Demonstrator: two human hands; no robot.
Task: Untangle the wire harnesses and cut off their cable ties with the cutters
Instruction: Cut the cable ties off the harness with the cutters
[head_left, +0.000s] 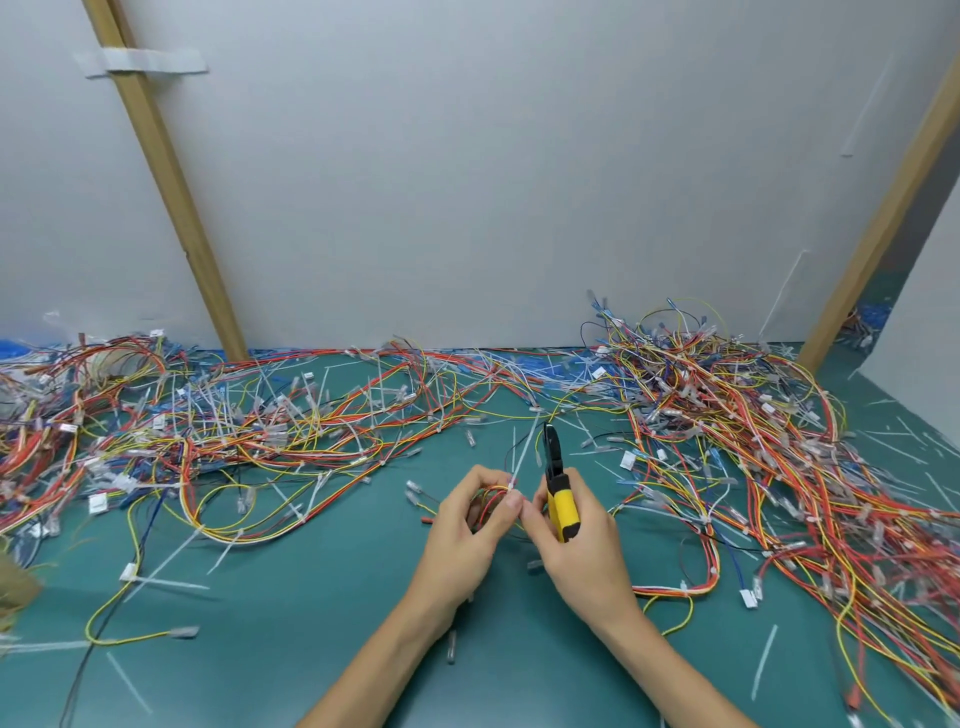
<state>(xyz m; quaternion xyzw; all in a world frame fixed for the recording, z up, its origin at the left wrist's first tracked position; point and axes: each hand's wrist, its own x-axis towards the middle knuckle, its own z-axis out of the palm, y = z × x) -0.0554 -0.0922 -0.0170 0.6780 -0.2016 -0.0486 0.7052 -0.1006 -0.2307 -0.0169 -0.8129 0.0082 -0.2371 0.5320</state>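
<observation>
Green tabletop (311, 623) runs back to a grey wall (467, 182), with a left post (171, 192) and a right post (878, 223) of wood. At far left a brown thing (13, 587) is cut off, beside sprawling harnesses (208, 431). My left hand (467, 519) curls round a small bundle (488, 501), its white tie (522, 460) sticking up. My right hand (576, 535) grips the yellow cutters (558, 488), tips up just beside the tie; I cannot tell whether they touch. A denser heap (753, 431) lies right.
</observation>
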